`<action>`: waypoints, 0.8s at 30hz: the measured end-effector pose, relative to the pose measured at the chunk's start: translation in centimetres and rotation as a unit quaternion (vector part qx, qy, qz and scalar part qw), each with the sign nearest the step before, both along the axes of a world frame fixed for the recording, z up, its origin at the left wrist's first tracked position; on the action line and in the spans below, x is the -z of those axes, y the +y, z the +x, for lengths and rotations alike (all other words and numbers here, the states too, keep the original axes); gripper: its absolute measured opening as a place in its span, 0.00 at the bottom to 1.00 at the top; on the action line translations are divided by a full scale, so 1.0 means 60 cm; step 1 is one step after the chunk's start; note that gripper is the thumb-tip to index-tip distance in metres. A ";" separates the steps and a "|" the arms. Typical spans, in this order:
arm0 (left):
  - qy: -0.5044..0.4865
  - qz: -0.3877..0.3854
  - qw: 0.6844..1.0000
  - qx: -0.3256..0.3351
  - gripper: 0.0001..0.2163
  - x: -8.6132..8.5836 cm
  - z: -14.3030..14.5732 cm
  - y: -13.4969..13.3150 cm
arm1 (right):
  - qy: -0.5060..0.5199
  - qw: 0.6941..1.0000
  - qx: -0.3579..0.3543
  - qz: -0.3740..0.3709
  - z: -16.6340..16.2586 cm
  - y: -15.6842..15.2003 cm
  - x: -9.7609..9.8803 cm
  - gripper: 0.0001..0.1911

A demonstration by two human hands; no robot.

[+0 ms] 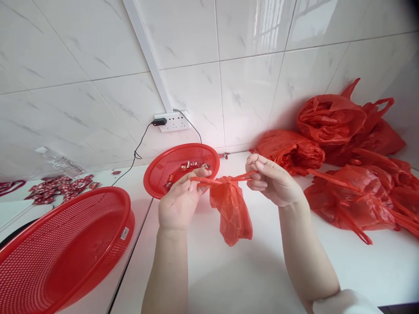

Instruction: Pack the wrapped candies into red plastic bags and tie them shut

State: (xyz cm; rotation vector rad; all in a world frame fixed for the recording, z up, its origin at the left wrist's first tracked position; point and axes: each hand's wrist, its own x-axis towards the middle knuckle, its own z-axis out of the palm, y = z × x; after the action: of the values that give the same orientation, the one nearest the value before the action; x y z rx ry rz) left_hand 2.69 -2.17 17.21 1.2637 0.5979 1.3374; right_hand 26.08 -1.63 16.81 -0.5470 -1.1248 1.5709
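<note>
A small red plastic bag (231,213) hangs in the air between my hands, gathered at a knot near its top. My left hand (183,198) pinches one of its twisted handles, drawn out to the left. On the other side, my right hand (273,176) grips the opposite handle end between thumb and fingers. The bag's body droops above the white table (225,279) and looks slightly filled; its contents do not show. Behind my left hand stands a small red mesh basket (157,168) with a few little wrapped pieces (193,165) inside.
A large red basket (121,205) stands at left. Behind it are a heap of small red packets (49,189) and a clear bottle (62,163). Several red bags (360,192) are piled at right. A power strip (175,122) with cords is on the tiled wall.
</note>
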 end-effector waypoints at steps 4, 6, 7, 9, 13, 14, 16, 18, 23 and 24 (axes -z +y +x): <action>0.102 -0.017 0.993 -0.061 0.27 -0.013 -0.030 -0.001 | -0.127 0.978 0.163 0.011 0.046 0.002 0.000 0.21; 0.184 -0.018 0.974 -0.131 0.31 -0.017 -0.054 0.002 | -0.200 0.945 0.259 -0.003 0.080 0.000 0.002 0.28; 0.221 -0.019 0.961 -0.162 0.33 -0.018 -0.066 0.004 | -0.225 0.928 0.296 -0.014 0.096 -0.002 0.003 0.32; 0.280 -0.029 0.938 -0.202 0.34 -0.019 -0.087 0.008 | -0.260 0.904 0.339 -0.036 0.123 -0.007 0.006 0.37; 0.405 -0.043 0.898 -0.164 0.34 -0.018 -0.104 0.010 | -0.308 0.860 0.405 -0.018 0.141 -0.011 0.014 0.31; 0.446 -0.041 0.884 -0.137 0.32 -0.018 -0.104 0.009 | -0.320 0.849 0.421 -0.002 0.140 -0.011 0.016 0.28; 0.518 -0.035 0.852 -0.070 0.25 -0.016 -0.102 0.005 | -0.359 0.830 0.426 0.029 0.134 -0.008 0.018 0.24; 0.558 -0.023 0.829 -0.005 0.20 -0.013 -0.097 0.003 | -0.418 0.816 0.397 0.045 0.123 -0.004 0.018 0.22; 0.588 0.019 0.808 0.024 0.21 -0.011 -0.079 0.003 | -0.626 0.737 0.248 0.051 0.040 -0.005 0.040 0.20; 0.594 0.022 0.804 0.009 0.21 -0.012 -0.076 0.003 | -0.661 0.718 0.205 0.070 0.016 -0.010 0.053 0.22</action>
State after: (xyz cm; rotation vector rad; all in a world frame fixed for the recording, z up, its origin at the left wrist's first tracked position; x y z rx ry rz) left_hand -1.87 -2.01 17.96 2.0862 1.3932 0.3693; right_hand 27.04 -2.24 13.61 -1.8230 -1.9123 0.4934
